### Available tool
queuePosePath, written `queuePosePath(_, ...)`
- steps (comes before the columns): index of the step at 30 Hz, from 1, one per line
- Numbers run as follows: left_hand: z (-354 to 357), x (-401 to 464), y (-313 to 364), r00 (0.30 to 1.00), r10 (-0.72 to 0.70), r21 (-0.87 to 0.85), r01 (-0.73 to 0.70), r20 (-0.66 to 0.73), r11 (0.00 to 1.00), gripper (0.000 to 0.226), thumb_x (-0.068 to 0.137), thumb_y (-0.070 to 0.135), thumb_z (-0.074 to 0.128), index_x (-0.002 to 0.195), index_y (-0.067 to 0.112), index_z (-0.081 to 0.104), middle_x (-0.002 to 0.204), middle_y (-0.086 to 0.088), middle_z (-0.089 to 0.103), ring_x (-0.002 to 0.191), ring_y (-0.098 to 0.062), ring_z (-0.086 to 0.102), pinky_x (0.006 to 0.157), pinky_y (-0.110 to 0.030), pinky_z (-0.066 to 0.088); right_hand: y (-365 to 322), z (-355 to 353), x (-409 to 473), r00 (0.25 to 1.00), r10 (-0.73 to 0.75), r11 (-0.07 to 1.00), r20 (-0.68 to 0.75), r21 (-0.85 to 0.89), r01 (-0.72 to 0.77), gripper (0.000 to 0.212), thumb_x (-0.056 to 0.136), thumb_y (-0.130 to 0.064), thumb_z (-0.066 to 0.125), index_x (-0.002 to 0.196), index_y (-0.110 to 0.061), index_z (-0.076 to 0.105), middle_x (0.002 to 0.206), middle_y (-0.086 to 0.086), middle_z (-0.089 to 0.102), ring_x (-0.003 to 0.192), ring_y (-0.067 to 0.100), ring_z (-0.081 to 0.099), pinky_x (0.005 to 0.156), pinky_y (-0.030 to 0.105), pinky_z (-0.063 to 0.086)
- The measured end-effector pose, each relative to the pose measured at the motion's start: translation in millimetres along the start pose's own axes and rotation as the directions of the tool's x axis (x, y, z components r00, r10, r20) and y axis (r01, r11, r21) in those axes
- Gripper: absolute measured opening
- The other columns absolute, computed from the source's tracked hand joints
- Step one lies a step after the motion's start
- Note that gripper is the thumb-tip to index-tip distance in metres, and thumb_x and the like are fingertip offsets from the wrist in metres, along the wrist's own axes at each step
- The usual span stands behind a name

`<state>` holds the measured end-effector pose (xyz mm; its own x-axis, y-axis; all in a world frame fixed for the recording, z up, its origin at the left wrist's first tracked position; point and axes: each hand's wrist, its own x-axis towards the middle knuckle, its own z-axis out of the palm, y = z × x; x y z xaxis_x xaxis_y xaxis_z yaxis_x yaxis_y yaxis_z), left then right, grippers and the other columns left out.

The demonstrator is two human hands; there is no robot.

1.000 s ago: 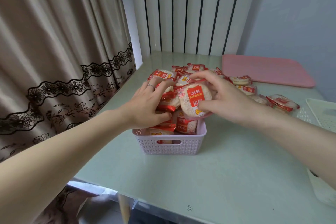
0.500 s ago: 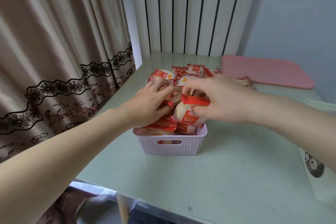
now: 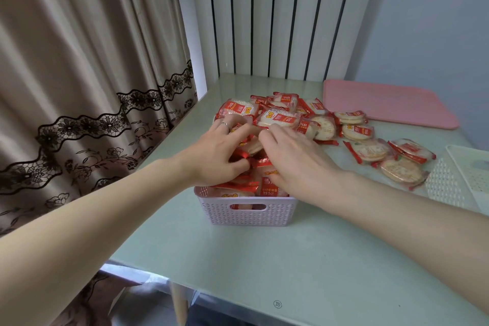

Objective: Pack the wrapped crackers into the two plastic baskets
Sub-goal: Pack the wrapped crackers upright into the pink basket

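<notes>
On the bench point(image 3: 291, 259) a basket point(image 3: 248, 213) heaped with wrapped crackers point(image 3: 275, 119) stands under both hands, loose crackers point(image 3: 369, 151) lie to its right, a mat point(image 3: 386, 106) behind them, and a second basket point(image 3: 465, 177) at the right edge.
</notes>
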<state>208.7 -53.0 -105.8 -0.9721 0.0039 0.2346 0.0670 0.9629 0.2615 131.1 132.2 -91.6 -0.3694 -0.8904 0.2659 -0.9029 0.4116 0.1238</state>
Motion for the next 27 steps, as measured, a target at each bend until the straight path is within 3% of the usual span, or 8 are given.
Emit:
queuePosePath(3, 2, 1, 6, 0.999, -0.040, 0.031, 0.039, 0.006, 0.999, 0.068, 0.073, 0.058, 0.056, 0.134, 0.034, 0.038, 0.144, -0.002, 0.033, 0.126, -0.030, 0.036, 0.110, -0.045, 0.035, 2, 2, 0, 0.996, 0.089, 0.993, -0.031, -0.075, -0.091, 0.069, 0.065, -0.025, 0.083, 0.120, -0.012, 0.043, 0.115, 0.009, 0.045, 0.105, 0.028, 0.048, 0.076, 0.034, 0.033)
queuePosePath(7, 6, 7, 12, 0.995, -0.103, 0.129, 0.101, 0.008, 0.987, 0.090, 0.062, 0.076, 0.059, 0.135, 0.032, 0.028, 0.143, -0.005, 0.030, 0.125, -0.033, 0.035, 0.108, -0.052, 0.037, 1, 1, 2, 0.987, 0.152, 0.981, 0.046, -0.129, -0.145, 0.099, 0.060, -0.040, 0.084, 0.139, -0.014, 0.030, 0.129, 0.011, 0.036, 0.121, 0.031, 0.039, 0.096, 0.042, 0.039)
queuePosePath(11, 12, 13, 20, 0.991, -0.134, 0.183, 0.129, 0.017, 0.975, 0.100, 0.067, 0.063, 0.074, 0.142, 0.031, 0.017, 0.145, -0.004, 0.023, 0.130, -0.032, 0.029, 0.110, -0.046, 0.033, 0, 6, 13, 0.956, 0.258, 0.952, 0.138, -0.206, -0.227, 0.128, 0.055, -0.047, 0.088, 0.152, -0.014, 0.009, 0.143, 0.015, 0.028, 0.134, 0.036, 0.032, 0.105, 0.057, 0.038)
queuePosePath(16, 12, 12, 18, 0.991, -0.134, 0.191, 0.131, 0.003, 0.973, 0.098, 0.071, 0.061, 0.074, 0.145, 0.022, 0.023, 0.144, -0.004, 0.025, 0.127, -0.031, 0.030, 0.110, -0.046, 0.034, -5, 13, 19, 0.959, 0.241, 0.930, 0.149, -0.319, -0.184, 0.129, 0.065, -0.047, 0.084, 0.156, -0.010, 0.000, 0.154, 0.017, 0.019, 0.143, 0.038, 0.021, 0.110, 0.063, 0.030)
queuePosePath(18, 12, 11, 17, 0.992, -0.125, 0.179, 0.123, 0.004, 0.976, 0.088, 0.070, 0.063, 0.070, 0.137, 0.024, 0.029, 0.142, -0.004, 0.027, 0.123, -0.031, 0.032, 0.109, -0.046, 0.036, 0, 16, 20, 0.946, 0.252, 0.947, 0.202, -0.255, -0.197, 0.131, 0.065, -0.048, 0.084, 0.157, -0.013, -0.003, 0.158, 0.016, 0.012, 0.148, 0.038, 0.012, 0.113, 0.065, 0.024)
queuePosePath(22, 13, 9, 14, 0.993, -0.114, 0.181, 0.112, 0.005, 0.977, 0.080, 0.070, 0.068, 0.065, 0.130, 0.025, 0.035, 0.142, -0.005, 0.030, 0.123, -0.033, 0.035, 0.107, -0.047, 0.037, 17, 7, 20, 0.918, 0.220, 0.969, 0.329, 0.031, -0.244, 0.137, 0.061, -0.052, 0.084, 0.158, -0.021, -0.008, 0.165, 0.006, -0.001, 0.153, 0.030, -0.003, 0.121, 0.060, 0.011)
queuePosePath(27, 9, 8, 14, 0.990, -0.139, 0.142, 0.136, 0.009, 0.980, 0.087, 0.066, 0.084, 0.048, 0.133, 0.029, 0.035, 0.143, -0.003, 0.033, 0.127, -0.032, 0.036, 0.110, -0.046, 0.035, 45, -12, 27, 0.908, 0.180, 0.895, 0.379, 0.320, -0.311, 0.127, 0.058, -0.049, 0.079, 0.160, -0.026, 0.006, 0.165, 0.001, 0.017, 0.152, 0.022, 0.011, 0.121, 0.048, 0.023)
